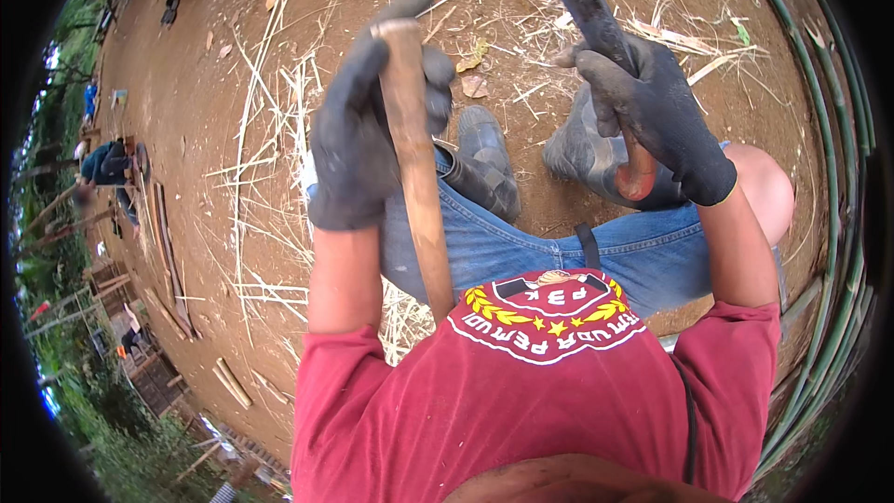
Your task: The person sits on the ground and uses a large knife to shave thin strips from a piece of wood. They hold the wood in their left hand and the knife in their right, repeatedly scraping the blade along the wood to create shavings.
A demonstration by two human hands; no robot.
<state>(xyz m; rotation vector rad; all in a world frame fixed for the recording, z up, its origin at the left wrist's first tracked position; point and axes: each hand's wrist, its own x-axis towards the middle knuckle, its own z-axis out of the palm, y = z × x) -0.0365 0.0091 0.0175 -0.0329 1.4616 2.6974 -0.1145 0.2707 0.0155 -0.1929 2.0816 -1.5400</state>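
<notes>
Red shirt (pixel 521 401) cloth fills the space nearest the camera, just below and to the right of the wooden stick (pixel 415 154), which leans nearly upright over the blue jeans (pixel 512 228). At the stick's upper part is the left hand (pixel 358 149), in a dark glove; its fingers bend behind the wood and one stretches past the top, but blur means I cannot tell whether they close on it. Well to the right of the stick, the gloved right hand (pixel 643 93) wraps its fingers around the handle of a big knife (pixel 582 0), the dark blade pointing up and the orange-brown handle end showing below. Between stick and knife stands one rubber boot (pixel 484 149). Pale strips (pixel 247 158) litter the dirt (pixel 200 168) left of the stick; farther left, another person (pixel 107 163) bends over. Green poles (pixel 829 168) lie far right of it.
</notes>
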